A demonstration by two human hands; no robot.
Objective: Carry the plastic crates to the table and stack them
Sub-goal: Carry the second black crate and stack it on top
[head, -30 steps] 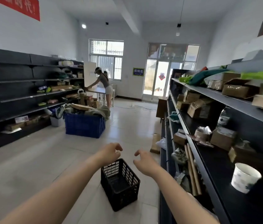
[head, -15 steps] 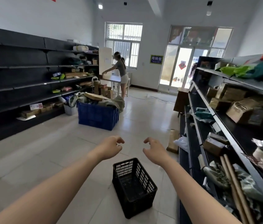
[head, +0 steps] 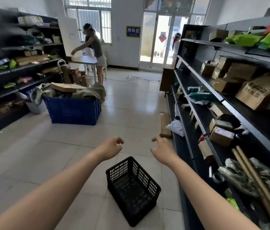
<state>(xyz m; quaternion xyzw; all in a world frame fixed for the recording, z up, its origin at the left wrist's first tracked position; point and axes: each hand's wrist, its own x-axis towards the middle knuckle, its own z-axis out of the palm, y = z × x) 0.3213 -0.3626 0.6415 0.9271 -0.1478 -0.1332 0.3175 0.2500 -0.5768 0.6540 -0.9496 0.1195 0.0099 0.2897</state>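
Observation:
A black perforated plastic crate (head: pixel 131 190) stands empty on the tiled floor just below my outstretched arms. My left hand (head: pixel 110 147) hovers above and beyond its left rim, fingers loosely curled and apart, holding nothing. My right hand (head: pixel 162 150) hovers above its right side in the same way, also holding nothing. Neither hand touches the crate. A white table (head: pixel 87 59) stands far back by the window.
A big blue crate (head: pixel 74 110) heaped with cloth and cardboard sits on the floor at left. Dark shelving (head: pixel 217 97) with boxes lines the right, more shelves (head: pixel 6 72) the left. A person (head: pixel 96 50) works at the table. A cardboard box (head: pixel 164 125) leans by the right shelf.
My view has tilted down and moved forward, so the black crate sits lower and closer. My hands have spread slightly wider apart above it.

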